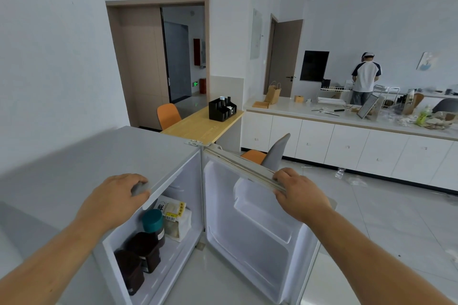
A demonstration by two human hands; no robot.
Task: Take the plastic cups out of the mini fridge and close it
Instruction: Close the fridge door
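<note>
The white mini fridge [158,156] stands open, holding 2 dark brown plastic cups [138,257], a teal-lidded jar [153,223] and a white food packet [177,220]. Its door [250,225] swings out rightward. The left hand [119,195] rests curled on the fridge's top edge; the right hand's [300,193] grip is clamped on the door's top edge.

The left hand [116,195] hides the mini fridge [99,156] front corner.

The mini fridge [81,156] mouth stood open; dark containers [138,260] crowded its front edge, the door [250,225] swung right.
</note>
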